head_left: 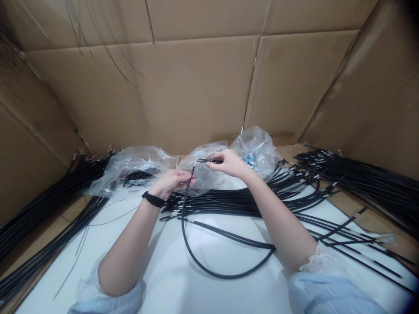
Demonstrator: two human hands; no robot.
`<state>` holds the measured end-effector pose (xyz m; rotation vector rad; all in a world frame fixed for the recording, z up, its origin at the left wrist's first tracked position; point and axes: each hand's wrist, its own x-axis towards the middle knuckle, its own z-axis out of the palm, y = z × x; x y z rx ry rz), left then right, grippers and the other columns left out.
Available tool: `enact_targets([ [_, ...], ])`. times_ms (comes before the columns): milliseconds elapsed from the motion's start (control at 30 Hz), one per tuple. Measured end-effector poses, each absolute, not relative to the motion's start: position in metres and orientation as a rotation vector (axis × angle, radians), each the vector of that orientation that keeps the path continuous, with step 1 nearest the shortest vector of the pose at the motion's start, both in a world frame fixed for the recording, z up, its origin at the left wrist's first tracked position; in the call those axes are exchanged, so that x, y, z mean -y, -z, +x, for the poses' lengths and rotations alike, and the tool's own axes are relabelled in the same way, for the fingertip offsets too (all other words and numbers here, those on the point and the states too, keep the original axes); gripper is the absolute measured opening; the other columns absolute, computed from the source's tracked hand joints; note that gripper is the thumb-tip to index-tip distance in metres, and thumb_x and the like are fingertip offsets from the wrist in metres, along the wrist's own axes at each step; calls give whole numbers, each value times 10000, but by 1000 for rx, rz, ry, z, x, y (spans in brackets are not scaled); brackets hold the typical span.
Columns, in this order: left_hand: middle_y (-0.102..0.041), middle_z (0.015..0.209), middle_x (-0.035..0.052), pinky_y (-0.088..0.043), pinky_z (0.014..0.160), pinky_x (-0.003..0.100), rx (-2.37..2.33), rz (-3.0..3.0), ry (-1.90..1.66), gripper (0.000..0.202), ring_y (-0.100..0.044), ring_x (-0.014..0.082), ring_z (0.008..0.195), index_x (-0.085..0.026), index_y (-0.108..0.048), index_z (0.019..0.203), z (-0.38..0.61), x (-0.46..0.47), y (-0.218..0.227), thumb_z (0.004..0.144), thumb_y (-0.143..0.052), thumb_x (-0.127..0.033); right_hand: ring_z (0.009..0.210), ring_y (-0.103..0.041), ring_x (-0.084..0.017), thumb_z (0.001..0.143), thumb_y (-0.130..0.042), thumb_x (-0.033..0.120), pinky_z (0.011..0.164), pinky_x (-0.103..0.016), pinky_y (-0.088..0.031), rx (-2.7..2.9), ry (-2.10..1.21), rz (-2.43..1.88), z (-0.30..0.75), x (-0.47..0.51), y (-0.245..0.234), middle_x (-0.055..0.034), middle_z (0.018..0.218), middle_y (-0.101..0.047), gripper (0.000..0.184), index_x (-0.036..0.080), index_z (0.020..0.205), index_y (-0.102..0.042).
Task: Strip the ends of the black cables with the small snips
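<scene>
L hand point(173, 182): we've got thumb + fingers pinched on the black cable point(229, 277), just below its top end. Dark wristband point(153, 199) on that arm.
R hand point(231, 163): fingers closed round a small dark tool point(209, 161), pointed end aimed left. Snips or tweezers, we can't tell tbh.
Black cable: top end sticks up btwn our hands w/ a bit of pale wire showing. The rest loops down the near side over the white table point(170, 261), then curves right to our R forearm, where we lose it.
Tool tip: right by the pale wire. Touching or just beside, can't tell.
Clear bags: 3 along the far side. Left bag point(114, 174) has dark stuff in/behind it, middle bag point(212, 174) is behind our hands, right bag point(258, 144) has blue bits.
Cable pile point(216, 203): lying left-to-right mid table, just near of the bags, passing behind our R forearm.
Side bundles: more black cables, left bundle point(65, 187) and right bundle point(366, 183), both at the table's edges.
Cardboard wall point(203, 96): far side, creased, w/ a few thin dark strands upper left.
</scene>
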<state>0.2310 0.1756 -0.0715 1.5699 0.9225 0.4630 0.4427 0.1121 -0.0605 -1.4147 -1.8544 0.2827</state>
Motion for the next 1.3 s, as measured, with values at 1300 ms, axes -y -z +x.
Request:
enact_targets([
  [1300, -566, 708, 51, -331, 527, 186, -918, 1563, -435, 294, -409, 50, 529, -74, -558, 691, 245, -167, 83, 670, -661, -348, 496, -329, -60, 783, -508, 297, 502, -218, -236, 2082, -88, -1458, 433, -123, 84, -7, 544, -494, 262, 94, 633, -579],
])
